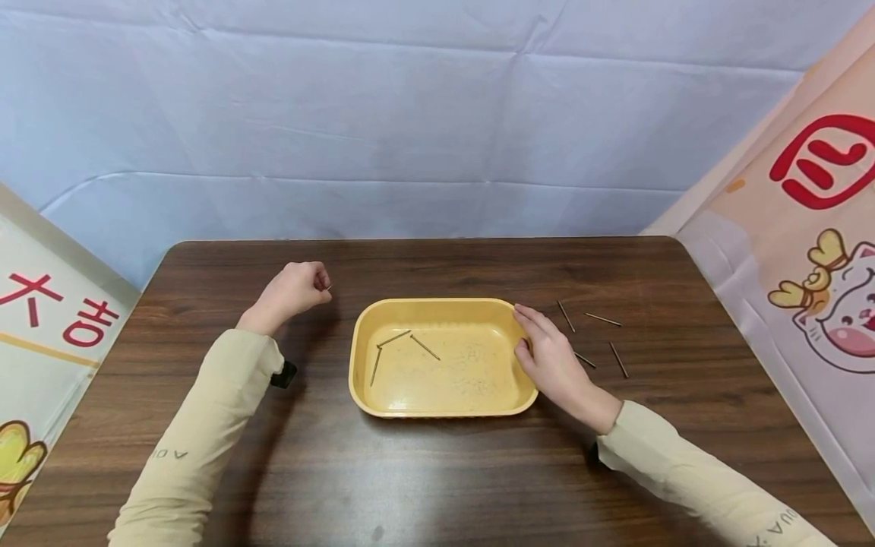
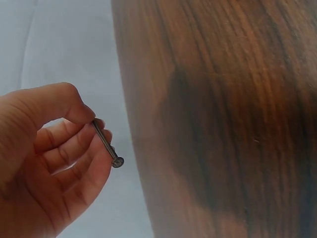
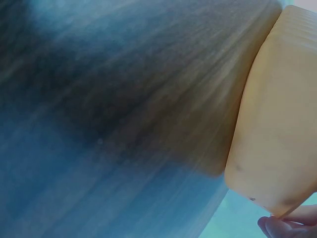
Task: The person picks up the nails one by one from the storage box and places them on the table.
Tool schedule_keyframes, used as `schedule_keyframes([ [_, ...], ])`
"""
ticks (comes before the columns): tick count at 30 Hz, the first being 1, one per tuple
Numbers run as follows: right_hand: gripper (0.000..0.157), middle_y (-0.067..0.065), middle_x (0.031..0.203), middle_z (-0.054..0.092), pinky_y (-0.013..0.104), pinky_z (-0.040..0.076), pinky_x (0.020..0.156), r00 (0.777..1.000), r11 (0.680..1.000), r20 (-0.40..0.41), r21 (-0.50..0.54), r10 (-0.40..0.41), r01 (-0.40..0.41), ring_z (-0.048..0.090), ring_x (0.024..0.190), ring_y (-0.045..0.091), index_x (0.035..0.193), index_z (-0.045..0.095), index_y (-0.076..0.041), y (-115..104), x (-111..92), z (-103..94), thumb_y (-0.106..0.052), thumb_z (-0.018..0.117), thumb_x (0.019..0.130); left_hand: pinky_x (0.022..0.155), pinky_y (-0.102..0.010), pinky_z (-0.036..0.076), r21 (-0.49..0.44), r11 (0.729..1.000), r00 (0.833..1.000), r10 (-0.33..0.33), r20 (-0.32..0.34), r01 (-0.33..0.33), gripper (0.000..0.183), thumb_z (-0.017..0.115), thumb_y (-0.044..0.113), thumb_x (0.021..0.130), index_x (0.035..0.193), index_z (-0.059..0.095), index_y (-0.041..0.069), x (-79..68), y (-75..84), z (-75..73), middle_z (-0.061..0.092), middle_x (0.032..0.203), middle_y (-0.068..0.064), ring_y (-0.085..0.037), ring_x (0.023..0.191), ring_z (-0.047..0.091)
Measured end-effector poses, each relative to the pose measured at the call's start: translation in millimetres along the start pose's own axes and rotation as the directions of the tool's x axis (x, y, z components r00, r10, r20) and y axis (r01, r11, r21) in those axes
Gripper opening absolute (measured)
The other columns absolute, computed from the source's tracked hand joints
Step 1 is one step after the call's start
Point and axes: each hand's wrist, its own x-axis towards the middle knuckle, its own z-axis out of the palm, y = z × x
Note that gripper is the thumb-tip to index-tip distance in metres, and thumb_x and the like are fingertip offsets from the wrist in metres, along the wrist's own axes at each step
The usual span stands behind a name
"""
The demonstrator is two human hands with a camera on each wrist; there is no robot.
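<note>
My left hand (image 1: 292, 292) is raised over the back left of the table, pinching a nail (image 2: 106, 144) between thumb and fingers; the nail's flat head points away from the thumb in the left wrist view. At the right end of a yellow plastic tray (image 1: 444, 411), my right hand (image 1: 557, 365) holds the rim, fingers at the far corner and thumb over the edge. Three nails lie on the tray's floor toward its left side, one of them a slanted nail (image 1: 425, 347). In the right wrist view, fingertips (image 3: 277, 225) show at the tray's corner.
Several loose nails (image 1: 618, 359) lie on the dark wood table (image 1: 424, 486) to the right of the tray, one partly hidden by my right hand. Behind the table hangs a pale cloth (image 1: 383, 114). Printed panels (image 1: 813, 228) stand at both sides.
</note>
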Motion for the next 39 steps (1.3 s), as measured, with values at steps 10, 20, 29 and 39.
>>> schedule_keyframes([
  [10,0.041,0.022,0.124,0.051,0.040,0.048,0.082,1.000,1.000,0.008,-0.009,0.014,-0.014,0.050,0.112,0.033,0.118,0.053,0.013,-0.5,-0.2,-0.1,0.005,0.054,0.078,0.060,-0.033,0.042,0.000,1.000,0.999,-0.014,0.052,0.014,0.009,0.060,0.009,0.080,0.086,0.057,0.003,1.3,-12.2,8.0,0.057,0.077,-0.008,-0.020,0.066,0.051],
  [20,0.041,0.022,0.124,0.051,0.041,0.048,0.082,1.000,1.000,0.000,-0.005,0.013,-0.013,0.050,0.111,0.033,0.118,0.054,0.013,-0.2,-0.1,0.9,0.004,0.053,0.078,0.060,-0.034,0.044,0.001,1.000,0.995,-0.031,0.092,0.031,0.012,0.058,0.007,0.083,0.092,0.060,-0.001,3.7,-19.2,13.7,0.059,0.083,-0.013,-0.022,0.068,0.053],
  [29,0.041,0.023,0.123,0.052,0.042,0.047,0.083,1.000,1.000,-0.005,-0.014,0.015,-0.015,0.050,0.111,0.034,0.117,0.054,0.014,1.0,-0.6,2.1,0.004,0.053,0.077,0.057,-0.032,0.044,0.006,0.999,0.992,-0.048,0.120,0.048,0.014,0.057,0.007,0.083,0.093,0.062,-0.001,7.4,-21.6,18.5,0.060,0.082,-0.012,-0.020,0.062,0.054],
  [39,0.042,0.021,0.125,0.051,0.041,0.046,0.086,0.999,0.999,0.025,-0.015,0.034,-0.034,0.049,0.113,0.032,0.120,0.052,0.013,-0.5,0.7,0.0,0.004,0.053,0.078,0.055,-0.032,0.044,0.001,0.998,0.986,-0.061,0.157,0.061,0.015,0.056,0.007,0.084,0.094,0.060,-0.002,7.6,-24.5,21.0,0.058,0.070,-0.009,-0.017,0.053,0.052],
])
